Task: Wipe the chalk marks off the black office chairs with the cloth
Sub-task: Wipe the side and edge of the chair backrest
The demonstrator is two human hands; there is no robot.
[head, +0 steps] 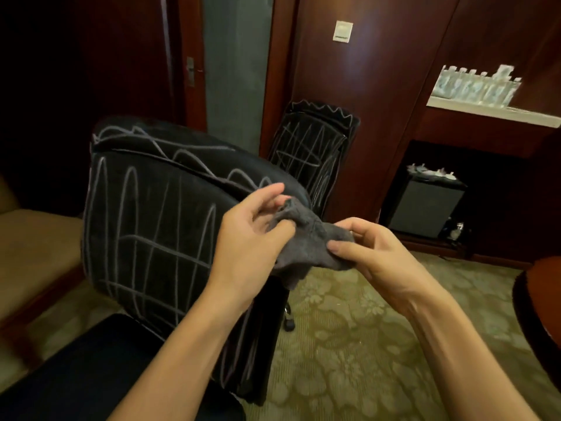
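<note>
A black office chair [145, 226] stands close in front of me, its backrest covered in white chalk loops and lines. A second black chair [312, 147] with chalk scribbles stands farther back against the wooden wall. Both hands hold a bunched grey cloth [306, 241] in the air beside the near chair's right edge. My left hand [252, 235] grips the cloth's left part with curled fingers. My right hand [373, 250] pinches its right end between thumb and fingers.
A tan sofa [33, 247] sits at the left. A dark bin [425, 208] stands in a wall niche at the right, below a white shelf [491, 112] of bottles. A red chair edge [540, 299] shows at far right. Patterned green carpet [349, 344] covers the floor.
</note>
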